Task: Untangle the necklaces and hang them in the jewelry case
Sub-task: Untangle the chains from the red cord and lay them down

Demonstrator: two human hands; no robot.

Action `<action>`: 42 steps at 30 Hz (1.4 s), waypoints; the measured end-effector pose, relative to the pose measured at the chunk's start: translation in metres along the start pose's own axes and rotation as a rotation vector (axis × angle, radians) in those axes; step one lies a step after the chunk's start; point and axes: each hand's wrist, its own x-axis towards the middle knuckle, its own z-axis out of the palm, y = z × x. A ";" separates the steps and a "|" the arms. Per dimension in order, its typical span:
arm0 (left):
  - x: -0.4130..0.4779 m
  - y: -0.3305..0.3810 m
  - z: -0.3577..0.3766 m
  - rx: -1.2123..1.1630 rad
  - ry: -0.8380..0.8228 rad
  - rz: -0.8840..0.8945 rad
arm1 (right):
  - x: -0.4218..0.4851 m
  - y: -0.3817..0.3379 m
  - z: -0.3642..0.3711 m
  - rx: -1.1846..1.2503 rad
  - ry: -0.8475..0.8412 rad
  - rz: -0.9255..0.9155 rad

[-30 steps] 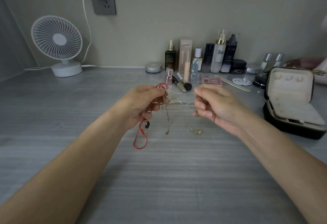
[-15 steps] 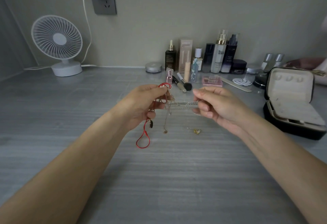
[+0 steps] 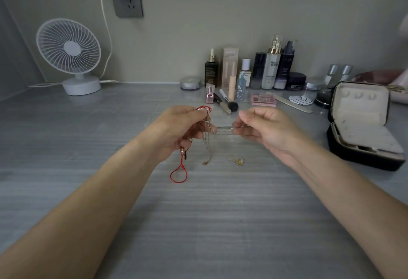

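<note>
Bare forearms (image 3: 99,201), bare left hand (image 3: 176,127), right hand (image 3: 266,128)

Blurred chain tangle (image 3: 224,130) (links indistinct)

Bare tabletop (image 3: 88,146) left and front of hands. Cosmetic bottles (image 3: 254,71) crowd the back wall; open jewelry case (image 3: 362,124) blocks right; fan (image 3: 68,56) back-left corner.

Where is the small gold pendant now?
In the head view the gold pendant lies near the centre, seemingly on the table, below the right hand and right of the chains hanging from the left hand.
</note>
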 end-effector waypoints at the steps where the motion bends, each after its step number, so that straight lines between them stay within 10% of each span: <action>1: 0.001 0.000 0.000 0.008 0.010 -0.003 | 0.001 0.002 0.000 -0.043 0.002 0.002; 13: 0.002 0.001 -0.004 0.093 0.093 0.014 | -0.004 0.005 -0.002 -1.016 -0.233 -0.003; 20: 0.003 0.000 -0.005 0.059 0.117 0.020 | -0.007 -0.002 -0.013 -1.090 -0.290 -0.005; 42: 0.015 -0.014 -0.008 -0.241 0.179 -0.071 | 0.003 -0.017 -0.025 0.321 0.011 0.083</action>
